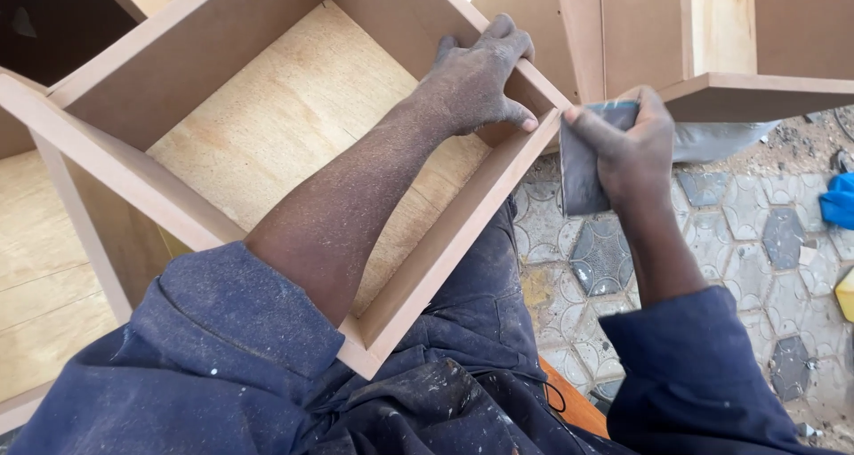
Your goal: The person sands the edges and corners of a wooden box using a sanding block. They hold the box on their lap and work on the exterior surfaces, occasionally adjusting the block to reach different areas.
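Observation:
An open wooden drawer box (445, 241) with brown side panels and a pale plywood bottom lies tilted across my lap. My left hand (480, 77), dusted with sawdust, grips the far corner of the box, fingers over its upper edge and thumb on the near panel's end. My right hand (627, 135) holds a folded grey sheet of sandpaper (578, 175) pressed against the outer corner of the box, beside my left thumb. Both sleeves are dark blue and dusty.
Another wooden box (53, 268) lies at the left, partly under the first. More brown panels and a cabinet piece (747, 90) stand at the top right. Patterned grey paving (605, 259) is below, with a blue cloth (839, 201) and a yellow object (845, 293) at the right edge.

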